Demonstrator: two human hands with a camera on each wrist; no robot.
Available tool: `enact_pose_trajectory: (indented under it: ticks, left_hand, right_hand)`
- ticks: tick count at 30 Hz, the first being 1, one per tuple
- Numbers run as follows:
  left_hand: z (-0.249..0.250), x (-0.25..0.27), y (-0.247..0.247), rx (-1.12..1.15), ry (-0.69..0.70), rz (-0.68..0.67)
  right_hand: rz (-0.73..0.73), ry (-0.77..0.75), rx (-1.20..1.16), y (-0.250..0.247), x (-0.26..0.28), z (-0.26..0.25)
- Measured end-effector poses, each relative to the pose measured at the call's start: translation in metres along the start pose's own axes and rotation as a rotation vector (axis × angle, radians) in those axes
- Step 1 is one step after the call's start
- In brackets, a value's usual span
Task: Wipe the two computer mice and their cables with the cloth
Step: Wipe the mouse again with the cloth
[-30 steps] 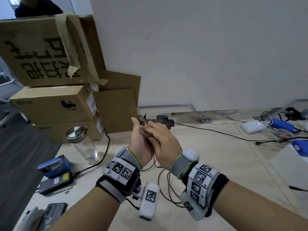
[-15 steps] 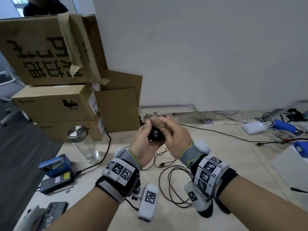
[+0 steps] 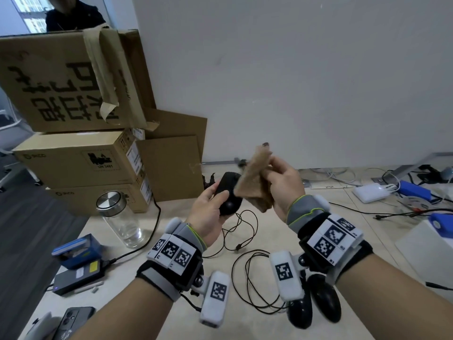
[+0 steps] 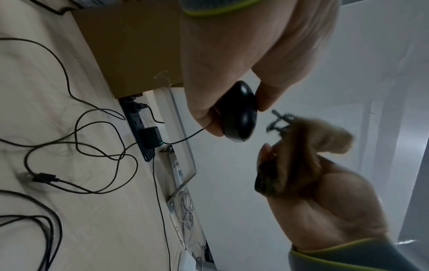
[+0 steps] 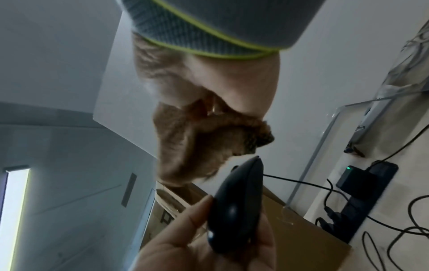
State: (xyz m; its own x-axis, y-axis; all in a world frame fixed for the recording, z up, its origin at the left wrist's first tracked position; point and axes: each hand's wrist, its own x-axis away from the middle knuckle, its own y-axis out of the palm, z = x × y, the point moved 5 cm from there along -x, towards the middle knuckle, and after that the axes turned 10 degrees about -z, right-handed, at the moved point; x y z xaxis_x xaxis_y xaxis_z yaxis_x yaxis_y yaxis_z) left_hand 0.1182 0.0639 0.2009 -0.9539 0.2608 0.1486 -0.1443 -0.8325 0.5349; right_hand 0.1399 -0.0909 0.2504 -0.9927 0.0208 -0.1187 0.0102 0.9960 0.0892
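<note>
My left hand (image 3: 208,214) grips a black mouse (image 3: 228,195) above the table, thumb on its top; its cable (image 3: 235,231) hangs down to the table. My right hand (image 3: 284,185) pinches a bunched brown cloth (image 3: 255,180) just right of the mouse, its edge close to the mouse's front. In the left wrist view the mouse (image 4: 239,113) and the cloth (image 4: 306,146) are slightly apart. The right wrist view shows the cloth (image 5: 192,146) just above the mouse (image 5: 236,210). A second black mouse (image 3: 323,300) lies under my right wrist, partly hidden, beside its coiled cable (image 3: 245,278).
Stacked cardboard boxes (image 3: 73,82) stand at the back left with a glass jar (image 3: 120,219) in front. A power strip (image 4: 144,132) lies by the wall. A blue box (image 3: 78,249) and a phone (image 3: 73,320) sit at the near left. A white charger (image 3: 370,192) and cables lie at the right.
My hands were pressed together with the cloth over the mouse. Now the right hand has pulled the cloth up and to the right, and the mouse shows in the left hand.
</note>
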Motion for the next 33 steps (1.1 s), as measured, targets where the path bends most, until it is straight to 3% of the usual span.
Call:
enact_pose_trajectory:
  ticks: [2,5,8,13,18,26,30,32,33]
  left_hand:
    - [-0.002,0.001,0.006,-0.004,0.006,-0.058]
    - [-0.009,0.002,0.015,-0.014,0.015,-0.093]
    - [-0.01,0.0,0.018,-0.051,0.033,-0.1]
    - [-0.006,-0.002,0.014,-0.073,0.061,-0.074]
    - [-0.009,0.005,0.02,-0.182,0.062,-0.12]
    - [0.002,0.0,0.017,-0.249,0.121,-0.07]
    - [-0.003,-0.008,0.003,-0.09,0.072,-0.024]
    - [-0.003,-0.009,-0.006,0.057,0.049,0.007]
    - [-0.002,-0.009,-0.009,0.119,0.041,0.024]
  right_hand:
    - [-0.017,-0.03,0.231,0.004,-0.001,0.002]
    - [0.083,-0.267,0.683,0.001,0.003,0.002]
    - [0.116,-0.341,0.931,-0.005,0.005,0.005]
    - [-0.132,-0.29,0.92,0.013,0.016,0.02]
    - [0.084,-0.227,0.841,-0.015,-0.009,0.014]
    - [0.095,-0.462,0.844,-0.002,0.013,0.01]
    - [-0.081,-0.505,0.81,0.023,0.03,0.015]
    - [-0.148,-0.434,0.698,0.023,0.029,0.013]
    - [-0.11,-0.372,0.627,0.016,0.024,0.013]
